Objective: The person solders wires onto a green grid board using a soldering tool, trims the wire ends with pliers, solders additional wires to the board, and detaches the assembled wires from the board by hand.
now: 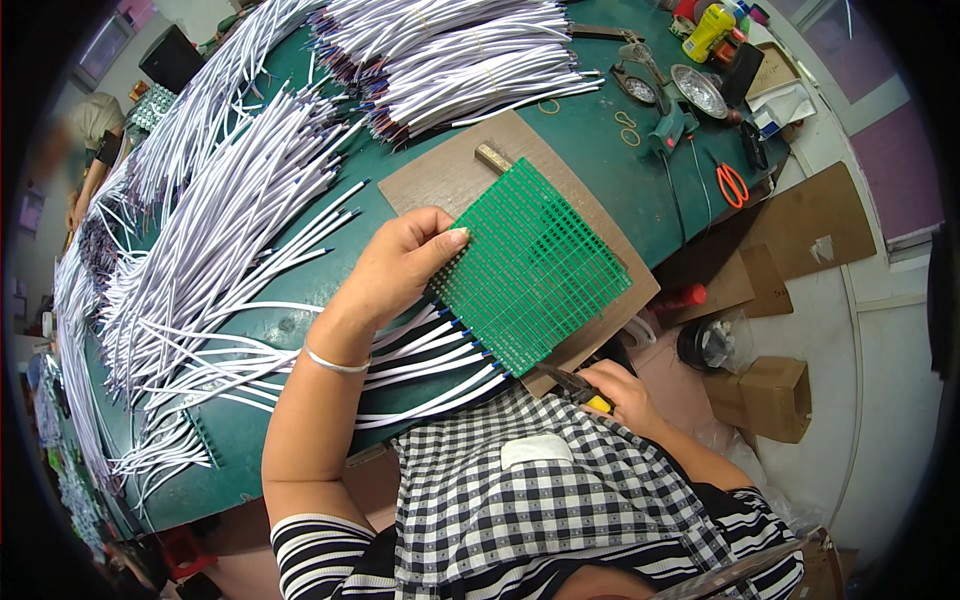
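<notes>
My left hand point(405, 255) grips a green circuit board panel point(530, 270) by its left edge, thumb on top. The panel is a thin rectangle with rows of small holes and slots, held at a slant above a brown board point(425, 182). Several white cables point(425, 352) with blue ends reach its lower left edge; whether each is attached I cannot tell. Close to the panel's lower corner, my right hand point(625, 395) is closed round dark cutting pliers point(566, 381) with a yellow handle. Their jaws lie beside that corner.
Big bundles of white cables point(470, 70) cover the green table's point(625, 205) back and left. Orange-handled scissors point(732, 186), a metal dish point(698, 92) and a yellow bottle point(710, 32) are at right. Cardboard boxes point(775, 398) stand beyond. Another person point(95, 150) sits far left.
</notes>
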### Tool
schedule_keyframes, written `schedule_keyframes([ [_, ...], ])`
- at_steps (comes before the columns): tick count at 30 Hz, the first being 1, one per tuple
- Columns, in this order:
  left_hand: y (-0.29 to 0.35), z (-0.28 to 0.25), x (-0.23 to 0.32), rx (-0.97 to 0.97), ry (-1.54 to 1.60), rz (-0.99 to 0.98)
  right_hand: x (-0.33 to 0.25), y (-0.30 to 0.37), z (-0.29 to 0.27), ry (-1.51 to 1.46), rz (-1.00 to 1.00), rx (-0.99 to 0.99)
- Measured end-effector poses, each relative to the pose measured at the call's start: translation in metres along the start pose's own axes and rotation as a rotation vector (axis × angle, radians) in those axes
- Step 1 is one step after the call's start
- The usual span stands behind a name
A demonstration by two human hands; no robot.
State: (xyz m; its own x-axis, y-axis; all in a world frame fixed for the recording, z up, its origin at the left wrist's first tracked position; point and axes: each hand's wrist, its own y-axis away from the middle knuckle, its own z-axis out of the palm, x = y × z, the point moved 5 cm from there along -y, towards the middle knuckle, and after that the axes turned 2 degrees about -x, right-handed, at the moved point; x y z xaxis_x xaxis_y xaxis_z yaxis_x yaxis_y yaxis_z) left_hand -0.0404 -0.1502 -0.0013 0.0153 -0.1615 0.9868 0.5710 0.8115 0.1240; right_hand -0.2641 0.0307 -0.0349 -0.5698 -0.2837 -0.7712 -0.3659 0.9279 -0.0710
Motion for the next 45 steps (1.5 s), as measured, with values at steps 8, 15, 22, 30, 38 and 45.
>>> schedule_keyframes([
  [8,-0.003,0.003,-0.015,-0.046,0.028,-0.147,-0.004,-0.002,0.000,-0.009,-0.125,0.042],
  [15,-0.003,0.012,-0.018,-0.164,0.106,-0.208,-0.008,-0.005,-0.005,0.129,-0.258,0.105],
  [22,-0.004,0.008,-0.009,-0.079,-0.020,-0.151,-0.012,-0.004,-0.030,0.323,-0.226,0.094],
  [30,-0.010,-0.001,-0.012,-0.040,-0.016,-0.096,0.008,-0.003,-0.075,0.591,0.091,0.302],
  [38,-0.012,-0.011,0.010,0.043,0.077,-0.024,-0.012,-0.006,-0.063,0.586,-0.043,0.143],
  [45,-0.006,-0.001,0.001,-0.060,0.063,-0.056,-0.015,-0.026,-0.071,0.754,-0.011,0.011],
])
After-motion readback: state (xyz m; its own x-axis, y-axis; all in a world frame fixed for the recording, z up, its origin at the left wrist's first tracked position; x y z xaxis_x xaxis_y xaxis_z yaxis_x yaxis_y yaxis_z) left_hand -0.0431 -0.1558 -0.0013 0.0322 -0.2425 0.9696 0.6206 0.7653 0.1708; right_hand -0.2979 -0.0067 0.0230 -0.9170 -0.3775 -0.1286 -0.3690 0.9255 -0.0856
